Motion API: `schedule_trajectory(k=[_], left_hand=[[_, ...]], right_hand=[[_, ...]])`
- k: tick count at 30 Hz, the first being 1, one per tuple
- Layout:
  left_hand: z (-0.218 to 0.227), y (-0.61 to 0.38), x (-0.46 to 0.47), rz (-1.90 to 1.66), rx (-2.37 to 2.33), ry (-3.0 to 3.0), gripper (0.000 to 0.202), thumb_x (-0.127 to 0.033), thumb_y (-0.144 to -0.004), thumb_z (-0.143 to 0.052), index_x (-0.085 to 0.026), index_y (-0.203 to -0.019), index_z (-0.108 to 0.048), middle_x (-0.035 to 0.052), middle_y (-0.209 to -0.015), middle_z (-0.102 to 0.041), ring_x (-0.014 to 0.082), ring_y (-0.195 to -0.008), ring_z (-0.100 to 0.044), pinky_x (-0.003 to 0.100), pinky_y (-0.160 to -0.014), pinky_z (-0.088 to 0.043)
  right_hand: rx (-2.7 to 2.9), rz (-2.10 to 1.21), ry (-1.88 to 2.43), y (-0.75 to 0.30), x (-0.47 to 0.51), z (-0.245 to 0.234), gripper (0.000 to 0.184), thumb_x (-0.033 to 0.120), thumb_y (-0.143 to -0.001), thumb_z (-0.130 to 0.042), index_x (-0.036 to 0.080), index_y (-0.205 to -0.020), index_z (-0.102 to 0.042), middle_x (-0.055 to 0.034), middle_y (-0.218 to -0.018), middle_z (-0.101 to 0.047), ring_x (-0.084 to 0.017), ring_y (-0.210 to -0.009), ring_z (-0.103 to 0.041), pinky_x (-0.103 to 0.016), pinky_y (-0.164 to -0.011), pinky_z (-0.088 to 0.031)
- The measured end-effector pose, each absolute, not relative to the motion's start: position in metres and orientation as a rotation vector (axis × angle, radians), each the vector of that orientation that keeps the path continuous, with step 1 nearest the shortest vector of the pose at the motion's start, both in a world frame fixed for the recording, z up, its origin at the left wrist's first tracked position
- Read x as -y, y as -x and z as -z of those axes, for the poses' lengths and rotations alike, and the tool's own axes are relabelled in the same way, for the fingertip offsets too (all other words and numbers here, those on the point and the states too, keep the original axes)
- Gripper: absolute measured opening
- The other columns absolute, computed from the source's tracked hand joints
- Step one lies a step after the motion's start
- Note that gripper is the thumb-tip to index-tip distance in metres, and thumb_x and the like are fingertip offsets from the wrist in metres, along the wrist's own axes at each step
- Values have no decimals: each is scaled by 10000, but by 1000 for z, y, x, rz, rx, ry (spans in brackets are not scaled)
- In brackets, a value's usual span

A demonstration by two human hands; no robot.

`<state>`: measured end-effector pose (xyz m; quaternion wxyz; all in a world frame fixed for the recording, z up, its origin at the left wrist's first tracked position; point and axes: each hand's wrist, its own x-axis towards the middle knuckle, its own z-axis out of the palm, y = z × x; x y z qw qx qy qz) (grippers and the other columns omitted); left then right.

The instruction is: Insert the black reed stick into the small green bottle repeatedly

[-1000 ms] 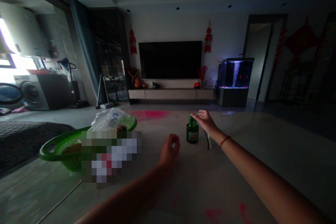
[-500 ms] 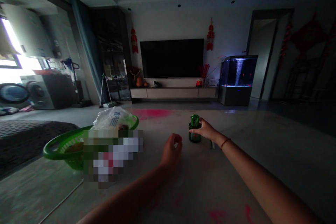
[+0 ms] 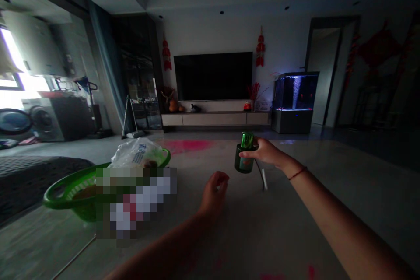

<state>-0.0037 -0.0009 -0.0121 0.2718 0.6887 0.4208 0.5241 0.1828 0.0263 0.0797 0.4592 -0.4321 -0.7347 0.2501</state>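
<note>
My right hand (image 3: 264,151) is closed around a dark green glass bottle (image 3: 243,164) with a shiny green cap (image 3: 247,140). The thumb lies across the front of the bottle, and the fingers behind it are partly hidden. The bottle leans slightly and appears raised off the table. To its left and nearer to me, my left hand (image 3: 215,192) rests in a loose curl, apart from the bottle. Nothing shows in its fingers. Below my right hand lie a small white stick (image 3: 264,179) and a thin dark cord (image 3: 261,177).
On the left of the table (image 3: 210,153) stands a green basket (image 3: 57,202) with a clear plastic bag (image 3: 134,152) in it. A blurred-out patch covers its front. A thin cable (image 3: 74,257) runs toward me. Farther back are a television (image 3: 215,76) and a lit fish tank (image 3: 295,94).
My right hand has risen a little with the green bottle, which now leans slightly. More of the white stick and cord shows. My left hand has hardly moved.
</note>
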Motion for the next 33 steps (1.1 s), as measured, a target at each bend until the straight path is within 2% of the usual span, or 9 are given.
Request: schedule_trajectory(k=[2,5,7,12,16,20,24,28,33], left_hand=[[12,-5,1,-1439,-1087,-1750,91,-229,-753,-475,-185,-830,-495,44,-858,-562,150,-814,-528,295,-756,-407],[11,-24,2,-1472,-1015,-1585,383,-314,-707,-580,-190,-1034,-425,108,-1091,-504,193,-958,-514,324,-795,-409],[7,-37,2,-1447,-967,-1512,540,-345,-674,-622,-185,-1119,-362,138,-1179,-447,217,-1020,-489,335,-810,-408],[-9,-56,-1,-1465,-713,-1530,711,-320,-605,-694,-198,-1184,-300,109,-1126,-496,198,-989,-514,305,-799,-427],[-1,-56,-4,-1514,-734,-1523,685,-287,-555,-726,-195,-1123,-355,70,-1024,-540,173,-896,-545,272,-734,-449],[10,-54,-4,-1446,-831,-1494,513,-304,-597,-691,-164,-1017,-432,25,-816,-576,145,-718,-568,243,-605,-458],[9,-54,-2,-1506,-820,-1507,470,-267,-582,-697,-157,-983,-477,31,-852,-591,144,-754,-564,230,-640,-451],[8,-56,-2,-1501,-862,-1496,423,-267,-561,-706,-150,-915,-504,12,-770,-590,125,-667,-554,219,-586,-440],[8,-59,0,-1498,-885,-1520,426,-277,-552,-709,-145,-904,-509,18,-786,-579,113,-659,-538,229,-602,-436]], right_hand=[[1825,-611,1040,-183,-21,-89,359,372,-538,-701,142,-796,-602,-47,-815,-639,-170,-763,-565,-304,-710,-432],[1881,-620,1023,-182,-15,-97,365,369,-548,-695,145,-818,-593,-46,-829,-636,-169,-769,-564,-296,-708,-429],[1931,-635,1027,-180,-11,-98,363,364,-558,-690,149,-832,-587,-44,-837,-634,-168,-769,-565,-290,-703,-428],[2057,-774,972,-179,-8,-94,345,327,-568,-685,161,-850,-576,-29,-839,-629,-154,-739,-569,-271,-666,-437],[2142,-806,932,-176,-11,-89,309,288,-570,-686,147,-812,-555,-21,-801,-610,-133,-714,-547,-252,-643,-432],[2233,-802,955,-173,-15,-85,324,294,-555,-700,137,-793,-546,-15,-776,-595,-128,-704,-529,-240,-624,-419],[2271,-845,975,-174,-16,-84,363,312,-555,-707,140,-823,-533,-10,-779,-592,-131,-709,-532,-244,-627,-425],[2234,-910,986,-177,-13,-86,400,396,-598,-673,149,-865,-504,-26,-811,-587,-142,-734,-540,-256,-628,-440],[2100,-774,1082,-185,-13,-91,495,433,-612,-659,154,-989,-501,-78,-956,-572,-174,-880,-533,-292,-757,-438]])
